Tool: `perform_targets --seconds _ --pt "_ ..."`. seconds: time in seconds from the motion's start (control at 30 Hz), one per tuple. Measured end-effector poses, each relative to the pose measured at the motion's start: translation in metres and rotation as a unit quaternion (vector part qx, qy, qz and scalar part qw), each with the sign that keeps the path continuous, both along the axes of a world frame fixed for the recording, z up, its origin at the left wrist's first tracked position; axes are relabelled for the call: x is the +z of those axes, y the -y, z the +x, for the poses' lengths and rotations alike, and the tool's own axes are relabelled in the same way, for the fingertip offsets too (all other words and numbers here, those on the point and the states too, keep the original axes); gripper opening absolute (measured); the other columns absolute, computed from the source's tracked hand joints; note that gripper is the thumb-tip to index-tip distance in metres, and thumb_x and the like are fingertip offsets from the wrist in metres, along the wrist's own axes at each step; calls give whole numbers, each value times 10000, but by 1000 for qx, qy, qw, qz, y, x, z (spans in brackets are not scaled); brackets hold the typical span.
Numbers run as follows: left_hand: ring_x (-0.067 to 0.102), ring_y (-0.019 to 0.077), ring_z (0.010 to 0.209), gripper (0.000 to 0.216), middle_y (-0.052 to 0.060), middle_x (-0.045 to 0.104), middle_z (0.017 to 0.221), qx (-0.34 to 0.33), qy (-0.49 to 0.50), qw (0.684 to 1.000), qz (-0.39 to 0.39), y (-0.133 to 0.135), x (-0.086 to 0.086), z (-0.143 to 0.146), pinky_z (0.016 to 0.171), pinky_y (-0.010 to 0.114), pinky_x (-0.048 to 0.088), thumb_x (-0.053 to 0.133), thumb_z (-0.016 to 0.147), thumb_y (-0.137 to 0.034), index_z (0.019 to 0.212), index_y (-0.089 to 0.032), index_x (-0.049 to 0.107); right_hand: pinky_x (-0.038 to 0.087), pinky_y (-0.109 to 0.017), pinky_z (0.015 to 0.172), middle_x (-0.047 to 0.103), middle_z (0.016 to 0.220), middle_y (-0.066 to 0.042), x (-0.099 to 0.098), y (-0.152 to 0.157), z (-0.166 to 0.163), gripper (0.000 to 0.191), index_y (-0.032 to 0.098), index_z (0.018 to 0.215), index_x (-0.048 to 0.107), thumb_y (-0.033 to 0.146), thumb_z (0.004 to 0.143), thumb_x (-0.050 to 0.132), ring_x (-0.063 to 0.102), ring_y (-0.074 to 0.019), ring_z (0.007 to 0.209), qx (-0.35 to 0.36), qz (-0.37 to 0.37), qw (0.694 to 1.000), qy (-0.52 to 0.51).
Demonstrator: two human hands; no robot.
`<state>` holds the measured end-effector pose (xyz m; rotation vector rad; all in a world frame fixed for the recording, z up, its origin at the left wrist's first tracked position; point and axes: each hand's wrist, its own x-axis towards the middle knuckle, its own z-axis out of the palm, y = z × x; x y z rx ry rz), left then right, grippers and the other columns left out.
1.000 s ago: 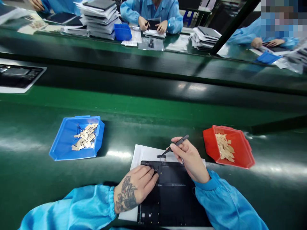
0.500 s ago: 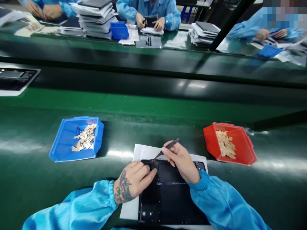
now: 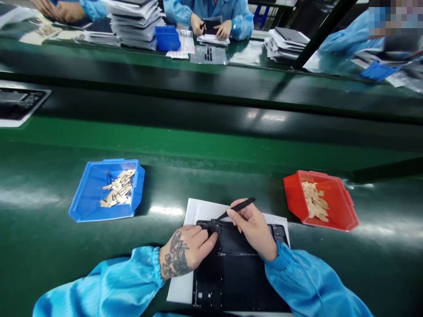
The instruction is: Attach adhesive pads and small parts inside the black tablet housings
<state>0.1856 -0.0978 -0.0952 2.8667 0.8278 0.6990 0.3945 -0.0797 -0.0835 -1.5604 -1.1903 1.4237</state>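
A black flat panel lies on a white sheet at the near edge of the green bench. My left hand rests on the panel's upper left corner, its fingers pressed down on a small black part. My right hand is closed on black tweezers, whose tip touches that same small part. Both arms wear blue sleeves.
A blue bin of tan strips sits at the left, a red bin of tan pieces at the right. A dark conveyor belt runs across the middle. Beyond it, other people in blue coats work beside stacks of panels.
My right hand has brought the tweezers down and left from above the sheet until their tip meets the small part at the panel's top edge. My left hand has stayed on that corner.
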Motion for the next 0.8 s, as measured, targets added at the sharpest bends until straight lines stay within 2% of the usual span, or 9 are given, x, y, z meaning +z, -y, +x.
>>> perform_targets --seconds 0.33,0.53,0.8 --pt "512 142 563 230 29 547 642 -19 15 1000 -10 0 3 -2 490 261 468 447 852 -80 1029 -74 592 436 -260 565 597 714 -3 -1 4 -1 208 198 893 540 371 815 624 526 -125 587 39 29 997 60" --pt "531 136 574 203 31 560 631 -13 34 999 -25 1 4 -4 531 262 493 496 832 -73 1013 -47 586 436 -250 544 593 688 7 0 5 -6 189 197 885 546 355 815 624 540 -122 571 36 31 996 81" --pt "517 125 535 188 6 537 596 -6 28 999 -22 1 9 -5 487 252 457 517 836 -86 1013 -61 572 452 -250 542 612 701 -2 -1 6 -6 185 203 886 562 364 822 627 571 -130 581 35 49 995 85"
